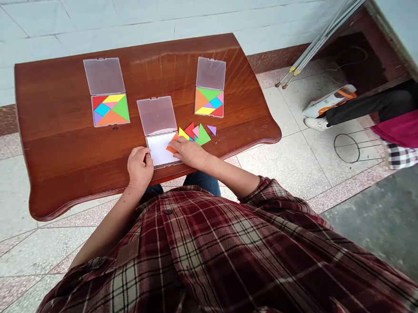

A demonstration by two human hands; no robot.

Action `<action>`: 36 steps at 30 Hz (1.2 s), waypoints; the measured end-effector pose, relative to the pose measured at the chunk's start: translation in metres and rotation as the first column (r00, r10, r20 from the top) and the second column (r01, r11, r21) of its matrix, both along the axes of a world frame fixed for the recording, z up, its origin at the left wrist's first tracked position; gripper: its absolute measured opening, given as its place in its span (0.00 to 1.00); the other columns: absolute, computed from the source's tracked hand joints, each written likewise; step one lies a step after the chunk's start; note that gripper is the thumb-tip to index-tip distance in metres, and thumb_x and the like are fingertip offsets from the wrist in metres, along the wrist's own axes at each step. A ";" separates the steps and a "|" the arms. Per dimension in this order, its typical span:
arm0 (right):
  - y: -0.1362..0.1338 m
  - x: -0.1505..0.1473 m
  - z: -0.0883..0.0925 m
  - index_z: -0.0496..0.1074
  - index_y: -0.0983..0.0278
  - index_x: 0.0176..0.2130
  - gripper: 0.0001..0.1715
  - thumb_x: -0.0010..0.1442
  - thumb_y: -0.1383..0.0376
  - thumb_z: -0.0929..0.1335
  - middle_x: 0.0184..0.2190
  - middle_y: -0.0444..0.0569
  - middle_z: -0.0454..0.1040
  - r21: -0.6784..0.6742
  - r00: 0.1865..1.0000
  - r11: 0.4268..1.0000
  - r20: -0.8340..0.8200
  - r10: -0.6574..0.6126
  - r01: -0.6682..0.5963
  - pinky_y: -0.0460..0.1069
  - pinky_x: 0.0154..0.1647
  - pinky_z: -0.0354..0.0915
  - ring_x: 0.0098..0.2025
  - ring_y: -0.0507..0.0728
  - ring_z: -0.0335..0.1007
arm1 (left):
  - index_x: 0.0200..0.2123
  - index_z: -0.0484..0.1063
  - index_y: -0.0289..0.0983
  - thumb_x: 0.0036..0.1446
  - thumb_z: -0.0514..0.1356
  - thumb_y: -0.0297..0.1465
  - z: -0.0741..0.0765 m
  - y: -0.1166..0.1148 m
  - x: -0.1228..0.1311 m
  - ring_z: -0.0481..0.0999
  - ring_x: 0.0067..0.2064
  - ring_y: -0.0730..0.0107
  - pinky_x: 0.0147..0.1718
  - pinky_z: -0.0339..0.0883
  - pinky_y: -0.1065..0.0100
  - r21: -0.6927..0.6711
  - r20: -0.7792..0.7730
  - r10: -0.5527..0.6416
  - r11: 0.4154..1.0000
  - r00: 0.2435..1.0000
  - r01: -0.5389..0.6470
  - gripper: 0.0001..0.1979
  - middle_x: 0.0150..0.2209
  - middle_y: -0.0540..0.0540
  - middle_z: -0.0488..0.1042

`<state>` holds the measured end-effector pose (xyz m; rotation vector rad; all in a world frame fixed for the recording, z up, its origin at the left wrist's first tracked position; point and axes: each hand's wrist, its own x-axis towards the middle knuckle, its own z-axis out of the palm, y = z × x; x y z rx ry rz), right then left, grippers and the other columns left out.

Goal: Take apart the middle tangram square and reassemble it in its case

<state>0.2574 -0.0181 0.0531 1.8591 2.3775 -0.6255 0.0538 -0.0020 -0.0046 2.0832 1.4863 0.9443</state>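
Note:
In front of me a hinged clear plastic case (157, 116) lies with its lid raised back, its white base (160, 149) bare on the left. My left hand (140, 166) is closed at the left rim of that base; whether it grips the rim is hard to see. Between the fingers of my right hand (190, 153) is an orange tangram piece (173, 143), over the right side of the base. Just beyond the hand lie loose tangram pieces: a green triangle (203, 135), a red one (190, 130), a pink one (196, 131), a purple triangle (212, 130), plus partly hidden yellow and blue ones.
Two more open cases with filled tangrams stand on the wooden table (69, 152): one at the left (111, 110), one at the right (209, 101). Crutches (295, 64) lean by the wall. At the right a person's leg (366, 108) and a wire frame (347, 148) show.

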 end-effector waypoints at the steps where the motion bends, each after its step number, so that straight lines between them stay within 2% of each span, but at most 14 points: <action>1: -0.001 0.000 0.002 0.66 0.66 0.59 0.22 0.67 0.66 0.63 0.53 0.58 0.68 -0.007 1.000 1.000 -0.006 -0.007 0.007 0.50 0.48 0.65 0.50 0.59 0.70 | 0.34 0.72 0.38 0.54 0.52 0.25 0.000 0.000 0.000 0.73 0.43 0.63 0.47 0.68 0.61 0.003 0.001 0.000 1.000 1.000 0.000 0.10 0.39 0.44 0.74; 7: -0.003 0.005 0.007 0.68 0.67 0.57 0.21 0.65 0.67 0.63 0.52 0.58 0.69 0.011 0.994 0.996 -0.071 -0.088 0.089 0.52 0.47 0.65 0.47 0.60 0.71 | 0.35 0.73 0.37 0.55 0.52 0.26 0.000 -0.001 -0.001 0.74 0.44 0.62 0.48 0.68 0.61 0.005 -0.001 0.004 1.000 1.000 -0.004 0.10 0.40 0.43 0.75; 13: -0.007 0.031 -0.008 0.71 0.67 0.53 0.19 0.63 0.68 0.63 0.47 0.57 0.73 0.133 0.946 0.954 -0.224 -0.234 0.267 0.53 0.47 0.66 0.47 0.62 0.70 | 0.35 0.73 0.38 0.54 0.52 0.25 0.001 -0.002 0.000 0.74 0.44 0.62 0.47 0.69 0.61 0.000 -0.012 0.008 1.000 1.000 -0.008 0.10 0.40 0.44 0.75; 18: -0.018 0.059 -0.024 0.73 0.65 0.45 0.14 0.61 0.68 0.62 0.42 0.54 0.75 0.236 0.843 0.840 -0.377 -0.385 0.489 0.52 0.47 0.65 0.44 0.60 0.71 | 0.35 0.73 0.38 0.54 0.52 0.25 0.001 -0.002 0.000 0.73 0.44 0.62 0.47 0.68 0.61 -0.005 -0.019 0.007 1.000 1.000 -0.007 0.10 0.40 0.44 0.74; 23: -0.032 0.077 -0.043 0.71 0.62 0.37 0.12 0.63 0.62 0.60 0.36 0.50 0.77 0.274 0.720 0.710 -0.521 -0.457 0.649 0.51 0.44 0.66 0.39 0.58 0.72 | 0.36 0.73 0.37 0.54 0.52 0.25 0.001 -0.002 0.000 0.73 0.44 0.62 0.47 0.68 0.60 -0.003 -0.014 -0.002 1.000 1.000 0.002 0.10 0.40 0.44 0.74; 25: -0.036 0.079 -0.052 0.70 0.62 0.36 0.13 0.63 0.60 0.60 0.34 0.50 0.77 0.281 0.699 0.686 -0.548 -0.460 0.672 0.51 0.42 0.66 0.37 0.57 0.72 | 0.35 0.73 0.37 0.54 0.52 0.25 0.001 -0.002 0.001 0.73 0.43 0.62 0.47 0.68 0.61 -0.001 -0.014 -0.001 1.000 1.000 0.001 0.10 0.40 0.44 0.74; 29: -0.038 0.079 -0.064 0.70 0.62 0.34 0.13 0.61 0.60 0.60 0.35 0.52 0.77 0.333 0.724 0.686 -0.550 -0.415 0.647 0.51 0.44 0.66 0.39 0.58 0.73 | 0.35 0.73 0.37 0.53 0.53 0.25 0.000 -0.002 0.001 0.74 0.43 0.62 0.46 0.69 0.61 0.009 -0.029 0.005 1.000 1.000 -0.005 0.10 0.40 0.44 0.75; 36: -0.035 0.081 -0.066 0.70 0.61 0.34 0.13 0.62 0.58 0.61 0.32 0.49 0.76 0.281 0.674 0.677 -0.603 -0.427 0.680 0.50 0.42 0.66 0.35 0.56 0.71 | 0.36 0.73 0.37 0.53 0.53 0.25 0.000 -0.002 0.001 0.74 0.42 0.62 0.45 0.69 0.62 0.017 -0.032 0.006 1.000 0.999 -0.005 0.11 0.40 0.44 0.75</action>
